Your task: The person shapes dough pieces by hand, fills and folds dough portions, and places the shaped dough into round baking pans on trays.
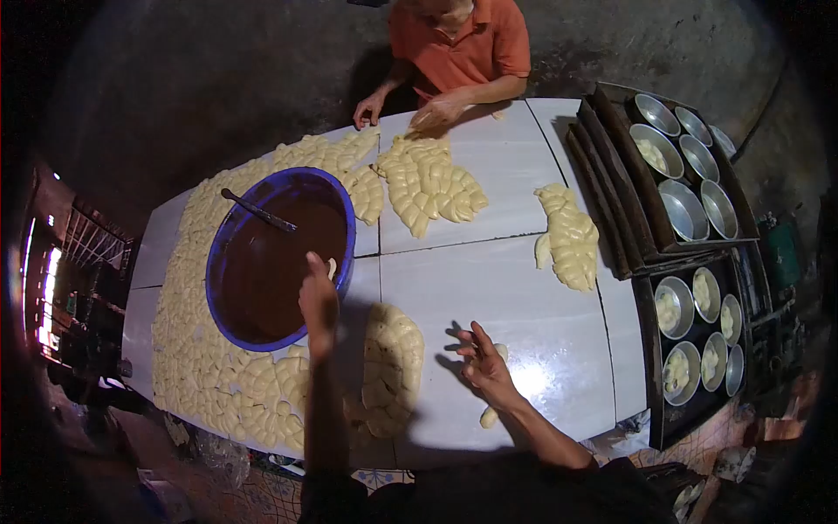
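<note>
A small pale piece of dough (pixel 332 267) shows at the fingers of my left hand (pixel 319 297), which is closed on it by the right rim of a blue basin (pixel 213 288). Inside the basin is a dark brown filling (pixel 271 279), with a metal utensil (pixel 258 210) lying across it. My right hand (pixel 485 365) is over the white tabletop, its fingers apart. Partly behind that hand are pale dough pieces (pixel 489 418). Between my hands lies an oval cluster of dough pieces (pixel 393 358).
Dough pieces (pixel 196 349) cover the table's left side. Across the table, a person in an orange shirt (pixel 467 57) has both hands near another dough cluster (pixel 432 185). A smaller cluster (pixel 569 236) lies right. Dark trays (pixel 615 188) hold round metal tins (pixel 683 210), some containing dough.
</note>
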A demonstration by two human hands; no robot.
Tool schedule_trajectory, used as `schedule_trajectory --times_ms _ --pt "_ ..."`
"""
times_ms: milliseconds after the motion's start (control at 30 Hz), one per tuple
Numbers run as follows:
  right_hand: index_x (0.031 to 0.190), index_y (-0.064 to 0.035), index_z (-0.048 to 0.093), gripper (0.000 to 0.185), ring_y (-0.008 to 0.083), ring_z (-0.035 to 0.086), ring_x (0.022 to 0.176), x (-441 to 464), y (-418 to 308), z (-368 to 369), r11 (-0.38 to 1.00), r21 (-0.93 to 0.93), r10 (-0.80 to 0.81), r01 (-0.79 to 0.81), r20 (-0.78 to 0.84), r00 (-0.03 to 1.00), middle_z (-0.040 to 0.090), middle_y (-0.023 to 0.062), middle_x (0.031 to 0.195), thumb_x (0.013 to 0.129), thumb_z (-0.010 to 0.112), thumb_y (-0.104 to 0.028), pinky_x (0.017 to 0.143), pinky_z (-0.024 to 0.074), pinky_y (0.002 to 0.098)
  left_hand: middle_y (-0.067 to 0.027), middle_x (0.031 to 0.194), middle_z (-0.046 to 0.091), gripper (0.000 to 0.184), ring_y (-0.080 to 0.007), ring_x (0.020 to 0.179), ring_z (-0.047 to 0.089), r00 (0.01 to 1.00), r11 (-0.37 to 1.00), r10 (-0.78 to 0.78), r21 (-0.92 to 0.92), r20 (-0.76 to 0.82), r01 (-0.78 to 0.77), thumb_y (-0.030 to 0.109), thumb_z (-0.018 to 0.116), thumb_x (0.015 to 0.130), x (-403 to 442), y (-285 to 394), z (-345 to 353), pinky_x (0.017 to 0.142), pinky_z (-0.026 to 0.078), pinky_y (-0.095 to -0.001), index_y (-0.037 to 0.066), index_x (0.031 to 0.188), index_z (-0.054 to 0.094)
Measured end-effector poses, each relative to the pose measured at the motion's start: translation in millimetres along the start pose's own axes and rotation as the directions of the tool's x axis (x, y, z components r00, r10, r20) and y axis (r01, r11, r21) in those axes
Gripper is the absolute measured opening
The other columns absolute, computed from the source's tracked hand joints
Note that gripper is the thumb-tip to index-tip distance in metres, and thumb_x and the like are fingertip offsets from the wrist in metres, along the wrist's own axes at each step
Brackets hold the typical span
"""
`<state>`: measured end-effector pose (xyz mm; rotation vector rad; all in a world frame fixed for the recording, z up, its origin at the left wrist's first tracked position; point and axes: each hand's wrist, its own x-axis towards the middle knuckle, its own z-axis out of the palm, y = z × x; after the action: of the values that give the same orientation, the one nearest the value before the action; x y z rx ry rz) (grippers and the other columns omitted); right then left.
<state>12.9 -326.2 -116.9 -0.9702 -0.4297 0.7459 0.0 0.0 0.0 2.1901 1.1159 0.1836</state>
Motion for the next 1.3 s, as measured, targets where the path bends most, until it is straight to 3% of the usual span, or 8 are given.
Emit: schedule_trajectory --times_ms 100,267,433,500,667,967,1233,1300 --pt "0.151 -0.0110 0.018 0.069 0.0116 0.054 0.100 20.3 -12.6 -7.1 1.000 0.030 0.009 -0.006 -0.080 0.997 0.046 0.0109 0.135 0.095 0.058 -0.015 0.087 0.0464 0.0247 -0.0239 0.118 0.060 0.073 -0.0403 0.110 0.056 0.904 0.907 0.286 -0.216 -0.317 -0.362 0.061 0.026 0.097 -74.2 30.3 55.4 0.098 0.041 -0.0442 -0.001 0.130 0.048" --pt "0.129 -0.0014 0.053 0.037 0.0107 0.054 0.094 -5.6 11.7 9.0 0.811 0.489 0.404 -0.321 -0.073 0.912 0.056 0.0081 0.124 0.095 0.059 -0.016 0.079 0.0466 0.0225 -0.0144 0.131 0.050 0.069 -0.0286 0.123 0.048 0.842 0.093 0.137 -0.853 0.522 0.513 0.058 0.038 0.095 -179.0 13.2 83.1 0.104 0.034 -0.0430 -0.001 0.132 0.044" --pt "0.116 -0.0015 0.063 0.028 0.0135 0.054 0.090 -39.1 -22.9 35.3 0.935 -0.356 -0.086 -0.003 -0.235 0.968 0.058 0.0042 0.108 0.089 0.063 -0.010 0.079 0.0444 0.0254 -0.0131 0.132 0.048 0.053 -0.0252 0.118 0.050 0.877 0.148 -0.051 -0.865 0.478 0.480 0.032 0.047 0.096 -230.4 9.3 95.8 0.097 0.042 -0.0447 0.005 0.141 0.037" --pt "0.118 -0.0026 0.063 0.035 0.0163 0.055 0.089 -49.1 -37.5 31.7 0.311 -0.873 -0.384 0.375 0.245 0.890 0.058 0.0074 0.105 0.082 0.065 -0.003 0.079 0.0444 0.0270 -0.0133 0.125 0.051 0.048 -0.0215 0.106 0.058 0.886 0.362 0.083 -0.842 0.456 0.400 0.011 0.057 0.093 -245.8 13.9 89.8 0.086 0.049 -0.0321 -0.002 0.136 0.043" --pt "0.095 0.0024 0.063 0.018 0.0202 0.058 0.092 -50.6 -48.7 18.8 0.895 -0.374 -0.275 0.244 -0.030 0.961 0.059 0.0108 0.106 0.078 0.066 0.003 0.080 0.0465 0.0303 -0.0105 0.107 0.057 0.033 -0.0176 0.097 0.060 0.886 0.642 0.443 -0.738 0.136 -0.208 0.000 0.058 0.091 -254.3 -15.0 111.5 0.081 0.054 -0.0274 -0.007 0.123 0.056" --pt "0.101 -0.0023 0.068 0.015 0.0165 0.059 0.069 -69.0 -57.2 28.3 0.703 -0.695 -0.190 0.150 0.019 0.982 0.062 0.0056 0.077 0.087 0.065 -0.007 0.065 0.0475 0.0281 -0.0042 0.094 0.058 0.011 -0.0099 0.081 0.060 0.961 0.396 0.103 -0.897 0.258 0.198 0.006 0.063 0.090 -269.0 -1.4 117.8 0.071 0.057 -0.0260 -0.002 0.085 0.060" --pt "0.149 -0.0107 0.023 0.079 0.0262 0.058 0.103 -21.3 -51.9 -6.1 0.877 -0.469 0.327 -0.105 0.423 0.845 0.060 0.0148 0.107 0.082 0.062 -0.001 0.087 0.0474 0.0374 -0.0113 0.116 0.052 0.050 -0.0195 0.101 0.059 0.888 0.322 0.440 -0.947 0.129 -0.022 -0.008 0.058 0.086 -255.5 -11.4 123.8 0.084 0.049 -0.0285 0.004 0.131 0.038" --pt "0.148 -0.0116 0.024 0.083 0.0326 0.059 0.102 6.7 -61.7 0.3 0.620 -0.780 0.321 0.086 0.352 0.879 0.061 0.0168 0.104 0.075 0.058 0.007 0.086 0.0473 0.0416 -0.0109 0.117 0.049 0.053 -0.0230 0.120 0.048 0.862 0.776 0.481 -0.380 -0.158 -0.502 -0.007 0.053 0.087 -244.5 -23.5 123.5 0.095 0.043 -0.0347 0.004 0.134 0.033"
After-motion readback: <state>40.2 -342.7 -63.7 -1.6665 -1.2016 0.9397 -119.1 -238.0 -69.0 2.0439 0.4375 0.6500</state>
